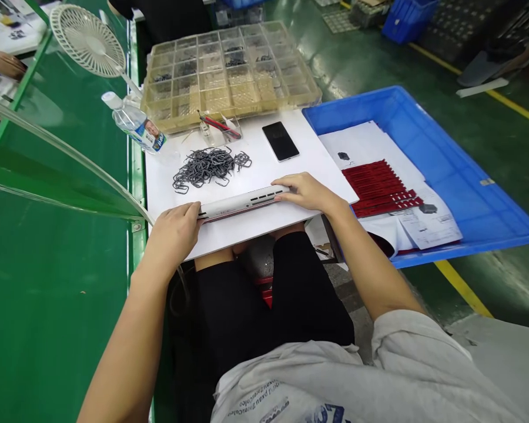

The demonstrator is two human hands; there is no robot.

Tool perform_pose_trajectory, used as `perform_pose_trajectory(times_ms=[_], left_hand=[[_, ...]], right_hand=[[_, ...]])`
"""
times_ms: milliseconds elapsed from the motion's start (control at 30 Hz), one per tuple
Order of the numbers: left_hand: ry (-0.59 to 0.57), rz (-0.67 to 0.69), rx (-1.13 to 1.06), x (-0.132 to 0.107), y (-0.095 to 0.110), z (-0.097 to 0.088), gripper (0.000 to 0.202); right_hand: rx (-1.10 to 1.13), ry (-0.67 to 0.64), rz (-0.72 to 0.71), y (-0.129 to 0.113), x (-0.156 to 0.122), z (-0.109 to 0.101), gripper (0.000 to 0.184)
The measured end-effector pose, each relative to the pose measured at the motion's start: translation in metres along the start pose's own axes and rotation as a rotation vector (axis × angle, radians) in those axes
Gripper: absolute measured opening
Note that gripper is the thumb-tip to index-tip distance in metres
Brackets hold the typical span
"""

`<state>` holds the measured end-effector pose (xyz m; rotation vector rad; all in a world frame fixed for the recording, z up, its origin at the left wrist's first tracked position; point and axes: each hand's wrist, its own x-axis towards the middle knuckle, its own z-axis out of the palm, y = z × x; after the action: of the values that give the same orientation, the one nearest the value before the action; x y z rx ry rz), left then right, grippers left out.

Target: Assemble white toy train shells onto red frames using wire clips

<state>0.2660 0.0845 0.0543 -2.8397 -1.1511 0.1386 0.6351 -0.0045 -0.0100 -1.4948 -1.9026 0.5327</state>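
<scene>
A long, narrow white housing (pixel 242 202) with dark slots near its ends and a thin reddish lower edge lies crosswise between my hands, at the white board's near side. My left hand (pixel 176 232) is closed around its left end. At the right end, my right hand (pixel 303 191) grips it with thumb below and fingers above. Just beyond the housing, a tangled heap of dark grey bent clips (pixel 207 167) rests on the white board (pixel 247 170). What the housing belongs to cannot be made out.
A black phone (pixel 281 141), a small clear tray with a red-handled tool (pixel 220 126) and a water bottle (pixel 134 123) stand beyond the clips. Behind is a yellowish compartment box (pixel 229 76). At right, a blue bin (pixel 471 170) holds red strips (pixel 374 185) and papers. A fan (pixel 88 41) stands left.
</scene>
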Motion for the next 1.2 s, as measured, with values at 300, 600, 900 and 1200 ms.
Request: perform_pose_trajectory(times_ms=[300, 600, 900, 1200], left_hand=[[-0.114, -0.067, 0.091, -0.002, 0.003, -0.016, 0.039], [-0.244, -0.104, 0.115, -0.002, 0.009, -0.017, 0.033], [-0.128, 0.041, 0.037, 0.000, 0.011, -0.010, 0.040], [-0.030, 0.205, -0.285, 0.046, 0.046, 0.016, 0.047]], right_hand=[[-0.171, -0.138, -0.048, -0.012, 0.008, -0.013, 0.039], [-0.173, -0.205, -0.097, -0.006, 0.018, -0.014, 0.042], [-0.072, -0.158, -0.120, 0.013, 0.001, -0.004, 0.054], [0.085, -0.003, -0.114, 0.002, 0.001, 0.049, 0.055]])
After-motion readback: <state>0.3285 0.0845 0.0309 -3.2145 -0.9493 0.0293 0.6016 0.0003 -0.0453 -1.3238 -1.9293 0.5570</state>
